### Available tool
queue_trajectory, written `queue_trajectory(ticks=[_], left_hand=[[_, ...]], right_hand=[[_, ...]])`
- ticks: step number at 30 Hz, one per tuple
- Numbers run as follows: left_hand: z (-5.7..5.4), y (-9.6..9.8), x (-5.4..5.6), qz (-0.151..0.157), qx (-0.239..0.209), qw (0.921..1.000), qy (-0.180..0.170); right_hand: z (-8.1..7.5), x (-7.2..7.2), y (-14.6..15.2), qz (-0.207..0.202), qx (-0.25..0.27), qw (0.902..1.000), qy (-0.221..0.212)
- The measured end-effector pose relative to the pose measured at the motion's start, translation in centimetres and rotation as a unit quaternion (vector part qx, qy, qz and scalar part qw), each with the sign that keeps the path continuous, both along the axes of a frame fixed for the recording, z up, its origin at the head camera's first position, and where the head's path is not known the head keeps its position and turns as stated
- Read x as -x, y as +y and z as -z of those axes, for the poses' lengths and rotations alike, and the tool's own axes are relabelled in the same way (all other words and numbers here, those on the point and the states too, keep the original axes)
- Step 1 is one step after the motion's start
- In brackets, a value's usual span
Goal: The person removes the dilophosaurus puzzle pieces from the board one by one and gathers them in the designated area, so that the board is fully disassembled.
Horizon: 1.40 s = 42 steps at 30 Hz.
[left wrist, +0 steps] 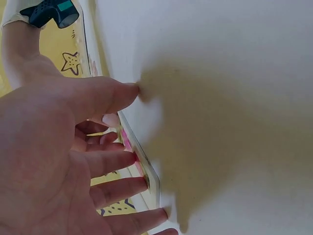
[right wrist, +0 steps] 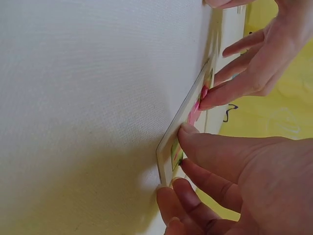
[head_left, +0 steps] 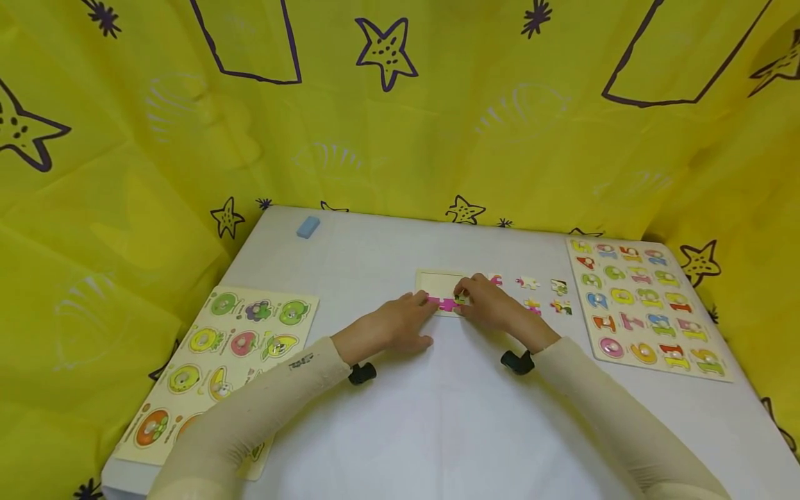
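A small pale jigsaw tray (head_left: 439, 281) lies mid-table, with pink pieces (head_left: 446, 305) along its near side and bare board behind them. My left hand (head_left: 403, 323) rests its fingertips on the tray's left part and the pink pieces; its fingers are extended and the thumb stands apart. At the tray's near right corner, my right hand (head_left: 494, 305) pinches a green-patterned jigsaw piece (right wrist: 175, 151) between thumb and forefinger, its other fingers by the tray's edge. The fingers partly hide that piece, so I cannot tell whether it lies flat.
Several loose jigsaw pieces (head_left: 528, 282) lie right of the tray. A number board (head_left: 650, 305) stands farther right, a fruit board (head_left: 234, 323) lies at left under the left forearm. A blue block (head_left: 308, 227) sits at the back left. A yellow curtain (head_left: 400, 139) surrounds the table.
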State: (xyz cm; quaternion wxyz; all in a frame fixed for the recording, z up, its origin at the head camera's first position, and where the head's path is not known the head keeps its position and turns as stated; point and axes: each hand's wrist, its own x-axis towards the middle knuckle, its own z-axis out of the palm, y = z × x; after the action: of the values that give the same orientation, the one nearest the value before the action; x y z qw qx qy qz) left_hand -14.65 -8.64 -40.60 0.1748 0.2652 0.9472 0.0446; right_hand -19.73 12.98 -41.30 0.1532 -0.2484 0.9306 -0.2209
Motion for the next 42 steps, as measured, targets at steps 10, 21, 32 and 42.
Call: queue_trajectory(ticks=[10, 21, 32, 42], left_hand=[[-0.19, 0.73, -0.27, -0.011, 0.005, 0.9999, 0.011], [-0.2, 1.02, -0.29, -0.015, 0.015, 0.9998, 0.003], [-0.2, 1.05, -0.19, -0.012, 0.017, 0.9998, 0.004], [-0.28, 1.04, -0.29, -0.017, 0.021, 0.9996, -0.003]], right_hand=[[-0.03, 0.45, 0.01, -0.01, 0.003, 0.9999, -0.003], [-0.31, 0.56, -0.16, -0.009, 0.0, 0.9998, -0.016], [0.15, 0.72, -0.12, 0.008, 0.009, 0.9998, -0.018], [0.55, 0.02, 0.03, 0.014, 0.026, 0.9996, 0.001]])
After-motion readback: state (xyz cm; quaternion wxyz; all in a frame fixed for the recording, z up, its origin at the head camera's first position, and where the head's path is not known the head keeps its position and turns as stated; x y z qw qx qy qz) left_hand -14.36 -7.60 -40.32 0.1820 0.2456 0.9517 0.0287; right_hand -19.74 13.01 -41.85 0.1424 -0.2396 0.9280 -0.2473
